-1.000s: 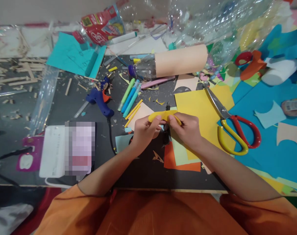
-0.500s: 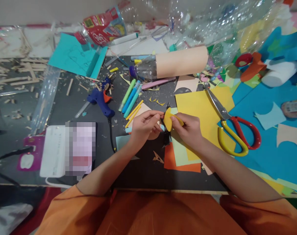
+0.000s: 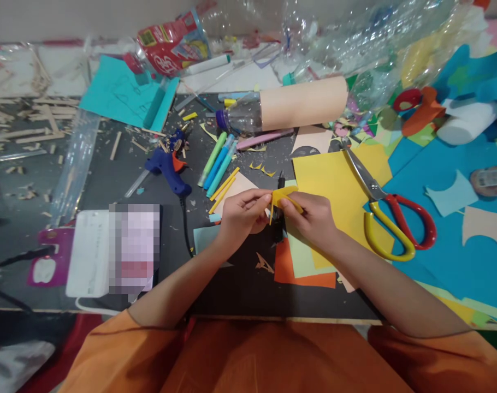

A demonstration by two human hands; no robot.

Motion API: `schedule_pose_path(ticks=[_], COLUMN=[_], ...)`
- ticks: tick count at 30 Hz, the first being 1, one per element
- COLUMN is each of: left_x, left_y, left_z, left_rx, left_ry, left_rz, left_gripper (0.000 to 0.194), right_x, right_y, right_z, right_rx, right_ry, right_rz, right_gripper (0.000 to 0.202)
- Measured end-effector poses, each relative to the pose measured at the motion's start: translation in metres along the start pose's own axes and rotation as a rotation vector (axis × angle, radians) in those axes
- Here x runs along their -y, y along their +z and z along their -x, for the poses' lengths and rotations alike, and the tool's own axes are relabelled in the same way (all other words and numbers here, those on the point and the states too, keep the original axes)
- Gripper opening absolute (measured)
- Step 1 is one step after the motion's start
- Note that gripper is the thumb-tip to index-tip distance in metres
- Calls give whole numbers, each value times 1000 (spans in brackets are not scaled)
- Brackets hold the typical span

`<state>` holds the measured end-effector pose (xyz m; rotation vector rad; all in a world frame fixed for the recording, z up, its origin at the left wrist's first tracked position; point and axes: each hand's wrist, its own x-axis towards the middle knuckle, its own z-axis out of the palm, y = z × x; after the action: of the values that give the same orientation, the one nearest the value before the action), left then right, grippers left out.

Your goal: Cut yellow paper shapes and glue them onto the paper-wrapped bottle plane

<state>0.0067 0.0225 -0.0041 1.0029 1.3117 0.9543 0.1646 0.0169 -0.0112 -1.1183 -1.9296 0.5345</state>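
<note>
A small folded yellow paper piece (image 3: 287, 197) is held between both hands above the dark table. My left hand (image 3: 244, 215) pinches its left edge with thumb and fingertips. My right hand (image 3: 312, 215) grips its right part between thumb and fingers. Beneath the piece lies a black cutter (image 3: 278, 226), partly covered. Yellow sheets (image 3: 334, 191), a pale green sheet (image 3: 306, 256) and an orange sheet (image 3: 283, 262) are stacked under and beside my right hand. Thin yellow strips (image 3: 224, 191) rest above my left hand.
Large scissors (image 3: 377, 196) lie on the yellow sheets. Left of the hands are markers (image 3: 219, 164), a blue glue gun (image 3: 166, 166) and a phone (image 3: 140, 245). A paper-wrapped bottle (image 3: 303, 103) lies farther back; blue sheets (image 3: 449, 240) cover the right.
The yellow piece has been turned, now showing a thin edge at its left. My left fingers have closed onto it, and my right hand has shifted slightly left.
</note>
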Motion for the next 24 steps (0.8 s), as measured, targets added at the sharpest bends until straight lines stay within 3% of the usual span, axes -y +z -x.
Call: schedule_pose_path(ticks=[17, 24], left_x=[2, 0], left_y=[1, -2], left_z=[1, 1], left_rx=[-25, 30], left_ry=[-44, -35], left_rz=[42, 53], left_gripper=[18, 20], right_x=[-1, -4], right_y=[2, 1], right_z=[1, 3], right_rx=[-2, 19], right_ry=[-50, 0], right_rz=[10, -24], right_gripper=[42, 38])
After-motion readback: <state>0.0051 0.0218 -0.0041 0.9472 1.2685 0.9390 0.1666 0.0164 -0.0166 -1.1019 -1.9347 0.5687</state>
